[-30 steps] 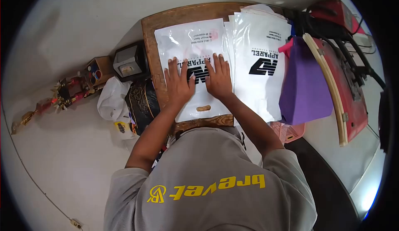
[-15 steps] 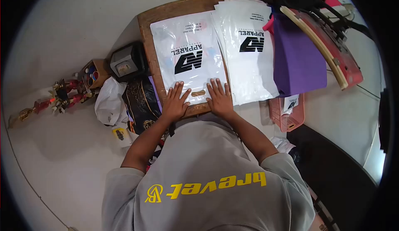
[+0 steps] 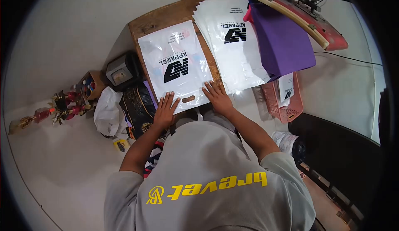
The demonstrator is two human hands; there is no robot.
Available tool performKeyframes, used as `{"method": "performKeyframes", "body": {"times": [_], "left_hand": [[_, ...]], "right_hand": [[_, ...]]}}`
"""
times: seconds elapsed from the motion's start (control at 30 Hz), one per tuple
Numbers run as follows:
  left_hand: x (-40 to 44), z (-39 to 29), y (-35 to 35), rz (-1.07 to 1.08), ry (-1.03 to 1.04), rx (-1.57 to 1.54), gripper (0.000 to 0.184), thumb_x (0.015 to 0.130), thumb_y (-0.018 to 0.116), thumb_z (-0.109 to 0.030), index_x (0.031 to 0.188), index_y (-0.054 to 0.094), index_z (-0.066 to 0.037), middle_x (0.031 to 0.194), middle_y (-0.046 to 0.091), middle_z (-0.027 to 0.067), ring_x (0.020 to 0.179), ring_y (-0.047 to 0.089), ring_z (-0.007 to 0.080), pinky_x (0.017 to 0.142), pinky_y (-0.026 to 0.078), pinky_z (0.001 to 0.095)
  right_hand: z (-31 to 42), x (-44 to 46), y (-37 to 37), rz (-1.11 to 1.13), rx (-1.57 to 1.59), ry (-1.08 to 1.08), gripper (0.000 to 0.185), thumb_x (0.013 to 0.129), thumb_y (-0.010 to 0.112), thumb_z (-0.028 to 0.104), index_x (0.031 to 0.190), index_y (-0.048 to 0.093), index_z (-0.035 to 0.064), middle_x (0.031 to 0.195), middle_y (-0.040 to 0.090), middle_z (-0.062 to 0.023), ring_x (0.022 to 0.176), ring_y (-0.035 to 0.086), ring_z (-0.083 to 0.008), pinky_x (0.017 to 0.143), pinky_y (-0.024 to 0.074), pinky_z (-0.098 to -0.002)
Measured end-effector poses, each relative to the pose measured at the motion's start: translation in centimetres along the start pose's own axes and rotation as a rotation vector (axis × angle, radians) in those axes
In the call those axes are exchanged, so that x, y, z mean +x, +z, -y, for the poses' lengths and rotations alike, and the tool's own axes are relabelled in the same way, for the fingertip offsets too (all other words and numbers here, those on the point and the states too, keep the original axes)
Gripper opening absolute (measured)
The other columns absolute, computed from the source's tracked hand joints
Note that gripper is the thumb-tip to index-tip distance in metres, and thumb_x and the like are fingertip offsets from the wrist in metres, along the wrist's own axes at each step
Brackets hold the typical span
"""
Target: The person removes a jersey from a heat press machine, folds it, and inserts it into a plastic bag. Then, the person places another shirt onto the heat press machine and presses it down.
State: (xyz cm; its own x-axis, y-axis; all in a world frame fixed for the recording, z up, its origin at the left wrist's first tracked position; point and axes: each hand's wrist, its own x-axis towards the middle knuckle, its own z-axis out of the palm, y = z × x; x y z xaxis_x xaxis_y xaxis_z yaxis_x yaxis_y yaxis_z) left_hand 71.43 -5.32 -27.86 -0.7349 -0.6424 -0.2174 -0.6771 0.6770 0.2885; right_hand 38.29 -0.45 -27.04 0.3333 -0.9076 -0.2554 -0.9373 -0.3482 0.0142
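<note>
A white plastic bag [image 3: 178, 44] printed with "APPAREL" and a black logo lies flat on the wooden table [image 3: 160, 18]. Its end with the oval handle hole [image 3: 188, 99] points at my body and reaches the table's near edge. My left hand [image 3: 166, 108] rests on the bag's near left corner, fingers stretched out. On the near right corner lies my right hand [image 3: 218, 98], its fingers also extended and flat. Neither hand is closed on anything. A fanned stack of similar white bags [image 3: 239, 62] lies just to the right.
Right of the stack stands a purple covered block [image 3: 280, 44] beneath a red press-like machine [image 3: 328, 33]. A pink basket [image 3: 286, 112] holding a printed bag sits below. To the left are a black box-shaped device [image 3: 122, 73], a black bag [image 3: 139, 106], a white plastic bag [image 3: 108, 112] and trophies [image 3: 66, 102].
The bag under my hands has slid toward my body, now covering the strip of near table edge seen earlier. Both hands moved with it. The whole view has also shifted slightly.
</note>
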Motion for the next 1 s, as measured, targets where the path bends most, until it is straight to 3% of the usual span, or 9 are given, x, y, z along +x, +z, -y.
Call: {"method": "performKeyframes", "body": {"times": [0.03,0.17,0.27,0.37,0.6,0.7,0.87,0.93,1.0], "left_hand": [[-0.2,-0.3,-0.2,-0.044,0.004,-0.051,0.079,0.090,0.068,-0.017,0.165,0.040,-0.016,0.174,0.023,0.0216,0.163,0.020,0.0407,0.129,0.021,0.0578],[-0.7,-1.2,1.8,-0.161,-0.016,-0.002,0.071,0.094,0.053,-0.005,0.163,0.042,-0.014,0.173,0.027,0.0220,0.161,0.025,0.0414,0.128,0.023,0.0591],[-1.5,-2.4,0.7,-0.175,-0.052,-0.137,0.077,0.087,0.062,-0.007,0.161,0.046,-0.014,0.173,0.027,0.0210,0.161,0.025,0.0414,0.128,0.022,0.0598],[-2.5,-2.3,1.6,-0.252,-0.076,-0.202,0.078,0.078,0.058,0.000,0.155,0.053,-0.012,0.170,0.034,0.0232,0.159,0.027,0.0440,0.127,0.024,0.0615],[-2.1,-7.1,0.5,-0.341,-0.168,-0.294,0.075,0.079,0.053,0.003,0.154,0.052,-0.004,0.165,0.039,0.0259,0.156,0.033,0.0449,0.126,0.026,0.0594],[-0.1,-10.6,1.2,-0.450,-0.200,-0.375,0.072,0.080,0.054,0.003,0.152,0.054,-0.002,0.159,0.048,0.0276,0.148,0.045,0.0459,0.124,0.035,0.0538],[5.5,-17.9,-0.6,-0.486,-0.217,-0.410,0.070,0.082,0.058,0.002,0.152,0.052,-0.001,0.156,0.047,0.0329,0.140,0.051,0.0486,0.112,0.048,0.0517],[8.1,-19.9,-0.2,-0.453,-0.197,-0.371,0.071,0.084,0.061,0.001,0.154,0.050,-0.002,0.155,0.046,0.0362,0.137,0.052,0.0509,0.109,0.049,0.0533],[10.3,-21.3,1.0,-0.395,-0.198,-0.259,0.071,0.088,0.067,-0.006,0.156,0.047,-0.004,0.157,0.043,0.0369,0.136,0.050,0.0559,0.105,0.052,0.0546]], "right_hand": [[-0.2,0.1,1.2,-0.171,0.112,-0.009,0.086,0.088,0.069,0.010,0.166,0.034,0.0145,0.176,0.026,-0.0098,0.163,0.022,-0.0333,0.131,0.0184,-0.0575],[-0.4,-0.4,1.2,-0.035,0.153,-0.023,0.075,0.093,0.058,0.002,0.164,0.038,0.0140,0.174,0.030,-0.0106,0.162,0.025,-0.0343,0.130,0.0216,-0.0570],[-1.7,-0.8,1.9,-0.160,0.298,-0.105,0.060,0.096,0.057,0.006,0.155,0.052,0.0130,0.167,0.042,-0.0112,0.157,0.035,-0.0316,0.127,0.0291,-0.0547],[-3.0,-0.3,-0.7,-0.120,0.336,-0.213,0.048,0.097,0.057,0.009,0.145,0.062,0.0139,0.158,0.053,-0.0102,0.151,0.043,-0.0307,0.123,0.0350,-0.0524],[-5.5,2.4,-7.5,-0.201,0.228,-0.295,0.029,0.097,0.062,0.020,0.122,0.073,0.0141,0.150,0.062,-0.0080,0.145,0.051,-0.0309,0.118,0.0421,-0.0497],[-8.3,1.0,-10.7,-0.278,0.143,-0.301,0.033,0.096,0.062,0.021,0.127,0.074,0.0176,0.150,0.062,-0.0082,0.148,0.049,-0.0307,0.121,0.0388,-0.0510],[-14.4,-1.0,-11.0,-0.357,0.039,-0.028,0.050,0.089,0.064,0.008,0.139,0.069,0.0165,0.156,0.055,-0.0154,0.151,0.043,-0.0359,0.124,0.0344,-0.0534],[-15.2,-2.4,-11.9,-0.553,0.151,0.115,0.052,0.087,0.061,0.003,0.138,0.068,0.0112,0.150,0.058,-0.0186,0.146,0.047,-0.0376,0.120,0.0375,-0.0522],[-15.0,-4.0,-12.7,-0.552,0.380,0.231,0.047,0.084,0.062,0.002,0.130,0.071,0.0066,0.129,0.070,-0.0159,0.129,0.060,-0.0360,0.107,0.0495,-0.0466]]}}
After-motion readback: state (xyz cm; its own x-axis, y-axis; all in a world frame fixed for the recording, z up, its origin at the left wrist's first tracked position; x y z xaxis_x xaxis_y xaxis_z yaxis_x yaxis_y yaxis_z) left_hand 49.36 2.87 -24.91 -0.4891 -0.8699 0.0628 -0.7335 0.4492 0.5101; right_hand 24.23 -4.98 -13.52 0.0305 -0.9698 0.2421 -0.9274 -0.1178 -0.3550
